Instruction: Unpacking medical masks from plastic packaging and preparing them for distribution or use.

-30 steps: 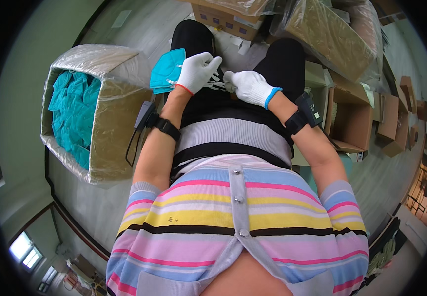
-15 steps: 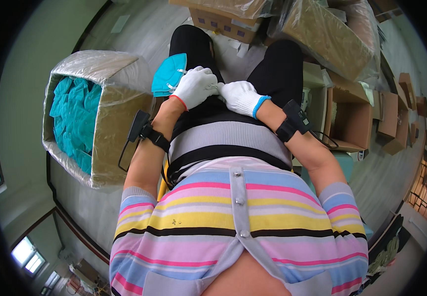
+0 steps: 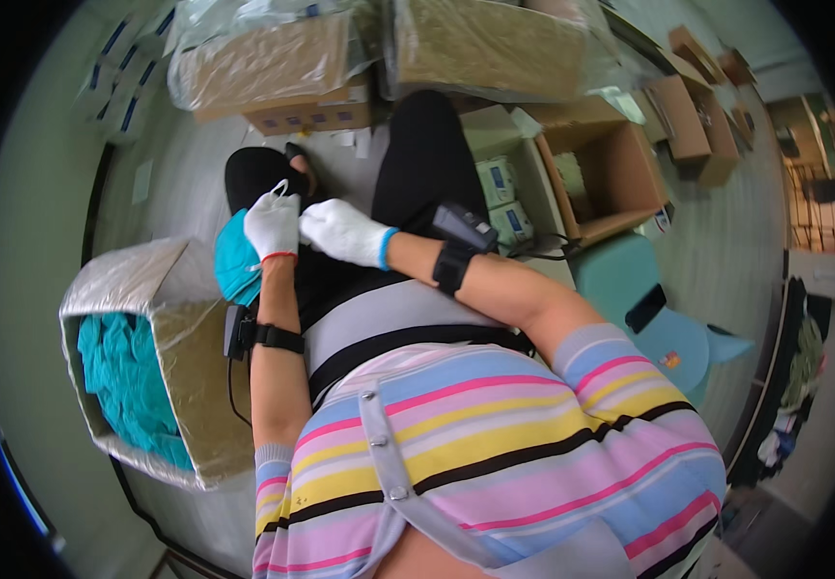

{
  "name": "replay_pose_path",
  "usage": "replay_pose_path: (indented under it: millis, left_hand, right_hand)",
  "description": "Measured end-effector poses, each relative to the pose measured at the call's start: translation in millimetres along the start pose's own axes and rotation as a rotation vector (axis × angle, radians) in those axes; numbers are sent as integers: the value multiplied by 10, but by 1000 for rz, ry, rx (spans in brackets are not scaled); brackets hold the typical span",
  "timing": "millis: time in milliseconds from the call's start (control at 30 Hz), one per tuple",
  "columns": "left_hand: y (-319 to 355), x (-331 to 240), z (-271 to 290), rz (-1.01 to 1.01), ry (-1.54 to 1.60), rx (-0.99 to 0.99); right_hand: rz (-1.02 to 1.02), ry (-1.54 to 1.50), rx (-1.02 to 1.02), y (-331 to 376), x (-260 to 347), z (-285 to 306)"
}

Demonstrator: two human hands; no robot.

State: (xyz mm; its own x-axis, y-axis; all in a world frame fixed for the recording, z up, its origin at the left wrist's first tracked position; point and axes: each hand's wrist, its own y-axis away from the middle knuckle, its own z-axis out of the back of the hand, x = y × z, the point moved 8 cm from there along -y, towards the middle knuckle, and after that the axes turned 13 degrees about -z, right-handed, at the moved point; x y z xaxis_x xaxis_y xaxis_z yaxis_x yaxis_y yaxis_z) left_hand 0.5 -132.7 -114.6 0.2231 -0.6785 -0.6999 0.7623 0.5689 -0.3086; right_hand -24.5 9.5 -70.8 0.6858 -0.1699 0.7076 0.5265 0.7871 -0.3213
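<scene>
My left hand (image 3: 272, 228), in a white knit glove with a red cuff, is closed over my thigh. It grips a small stack of teal folded face masks (image 3: 235, 261), which sticks out on its left side. A thin white loop (image 3: 280, 187) stands up above its fingers, looking like an ear strap. My right hand (image 3: 344, 234), gloved in white with a blue cuff, is closed right beside the left one, fingertips pinched together near it. Whatever those fingertips hold is too small to make out. Many more teal masks (image 3: 126, 381) fill a plastic-lined cardboard box (image 3: 200, 362) at my left.
An open brown carton (image 3: 620, 179) stands to the right, next to a box with white-green packs (image 3: 504, 198). Plastic-covered cartons (image 3: 490, 48) line the far side. A teal stool (image 3: 620, 275) at my right bears a dark phone (image 3: 645, 307).
The view has swung to the right, showing the stool and phone. Both hands stay close together; the left is now more upright, with a white loop showing above it. The masks remain in it.
</scene>
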Motion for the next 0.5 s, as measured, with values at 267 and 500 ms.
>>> replay_pose_path:
  millis: [267, 500]
  left_hand:
    - [-50, -461, -246, -138, -428, 174]
    - [9, -419, -361, -238, -583, 343]
  right_hand:
    - [-757, -66, 213, 413, -219, 548]
    - [-571, -126, 62, 575, -67, 795]
